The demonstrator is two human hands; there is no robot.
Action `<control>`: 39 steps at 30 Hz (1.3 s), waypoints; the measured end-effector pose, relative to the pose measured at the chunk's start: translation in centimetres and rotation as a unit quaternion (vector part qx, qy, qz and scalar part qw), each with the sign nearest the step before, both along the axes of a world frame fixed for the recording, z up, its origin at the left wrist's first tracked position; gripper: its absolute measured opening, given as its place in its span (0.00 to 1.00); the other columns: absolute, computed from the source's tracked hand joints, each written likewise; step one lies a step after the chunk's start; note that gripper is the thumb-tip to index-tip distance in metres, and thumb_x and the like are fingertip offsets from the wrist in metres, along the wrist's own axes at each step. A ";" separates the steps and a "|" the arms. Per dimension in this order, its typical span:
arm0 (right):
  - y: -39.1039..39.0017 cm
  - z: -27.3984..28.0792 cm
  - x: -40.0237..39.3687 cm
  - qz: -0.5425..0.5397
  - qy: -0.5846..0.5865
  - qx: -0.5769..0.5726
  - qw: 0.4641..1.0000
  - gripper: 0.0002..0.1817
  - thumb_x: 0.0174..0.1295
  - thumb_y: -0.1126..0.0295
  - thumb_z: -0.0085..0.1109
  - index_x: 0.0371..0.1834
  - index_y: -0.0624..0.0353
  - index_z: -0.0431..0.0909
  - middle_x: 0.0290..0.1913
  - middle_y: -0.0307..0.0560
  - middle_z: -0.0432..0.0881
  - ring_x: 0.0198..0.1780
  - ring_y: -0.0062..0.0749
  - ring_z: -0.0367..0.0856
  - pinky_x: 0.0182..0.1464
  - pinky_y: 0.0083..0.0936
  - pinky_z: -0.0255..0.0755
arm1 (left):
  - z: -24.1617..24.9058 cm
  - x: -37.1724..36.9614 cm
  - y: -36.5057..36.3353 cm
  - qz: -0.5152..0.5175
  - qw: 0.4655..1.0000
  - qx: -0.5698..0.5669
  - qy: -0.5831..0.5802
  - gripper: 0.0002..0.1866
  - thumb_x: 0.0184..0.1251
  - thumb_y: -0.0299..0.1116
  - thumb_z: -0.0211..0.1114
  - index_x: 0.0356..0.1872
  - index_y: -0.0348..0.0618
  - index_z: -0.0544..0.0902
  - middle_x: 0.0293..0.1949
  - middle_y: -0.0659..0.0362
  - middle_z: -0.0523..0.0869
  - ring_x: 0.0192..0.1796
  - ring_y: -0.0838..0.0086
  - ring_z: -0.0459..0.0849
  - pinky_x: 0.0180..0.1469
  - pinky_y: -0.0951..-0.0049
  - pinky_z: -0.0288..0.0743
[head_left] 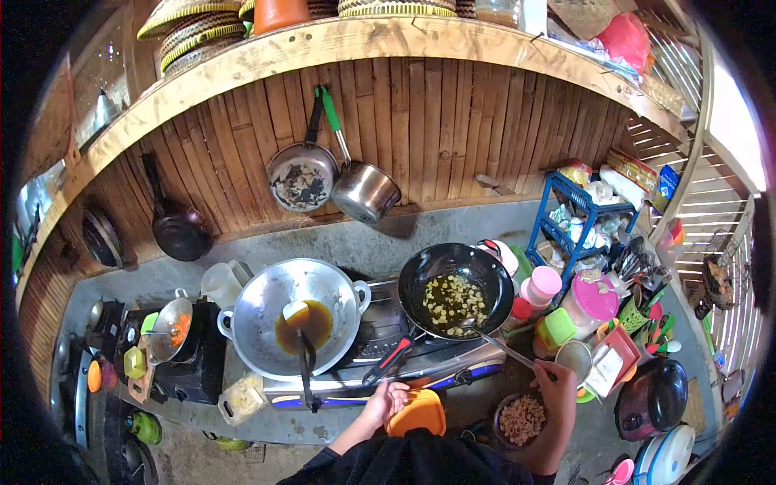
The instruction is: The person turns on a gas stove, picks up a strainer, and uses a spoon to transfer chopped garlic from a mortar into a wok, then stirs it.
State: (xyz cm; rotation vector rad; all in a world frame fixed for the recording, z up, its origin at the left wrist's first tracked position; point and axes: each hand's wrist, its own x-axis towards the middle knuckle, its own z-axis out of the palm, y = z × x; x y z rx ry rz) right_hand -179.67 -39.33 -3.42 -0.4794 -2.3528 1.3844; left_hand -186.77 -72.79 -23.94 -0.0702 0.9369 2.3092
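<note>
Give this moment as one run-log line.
right hand: holding spoon, tip in black pan | left hand: open, near orange container | pan: chopped pieces

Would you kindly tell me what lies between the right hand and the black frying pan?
The long handle of a metal spoon runs between the right hand and the black frying pan, in the head view.

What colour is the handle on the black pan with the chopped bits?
The handle is red and black, seen best in the head view.
</note>
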 end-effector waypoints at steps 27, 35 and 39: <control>-2.1 -8.4 -7.1 0.106 -0.055 0.055 0.991 0.16 0.58 0.72 0.58 0.50 0.63 0.77 0.41 0.59 0.82 0.43 0.47 0.83 0.45 0.29 0.74 | 6.7 0.2 -1.9 0.194 0.978 -0.044 -0.059 0.06 0.68 0.34 0.57 0.40 0.44 0.73 0.28 0.58 0.82 0.24 0.78 0.74 0.28 0.77 0.70; -2.1 -4.6 -3.5 0.075 0.031 0.063 0.995 0.14 0.59 0.73 0.58 0.47 0.64 0.79 0.34 0.51 0.82 0.34 0.29 0.79 0.38 0.23 0.71 | 6.7 0.4 -1.5 0.217 0.973 -0.032 -0.067 0.05 0.69 0.34 0.57 0.36 0.46 0.74 0.25 0.62 0.79 0.24 0.79 0.74 0.26 0.77 0.69; -1.1 -2.1 -1.5 0.071 0.050 0.052 0.995 0.13 0.59 0.72 0.59 0.46 0.65 0.81 0.26 0.38 0.79 0.26 0.16 0.72 0.28 0.17 0.65 | 6.6 0.3 -1.4 0.219 0.972 -0.040 -0.069 0.05 0.68 0.34 0.57 0.36 0.46 0.73 0.25 0.63 0.78 0.23 0.80 0.72 0.26 0.78 0.68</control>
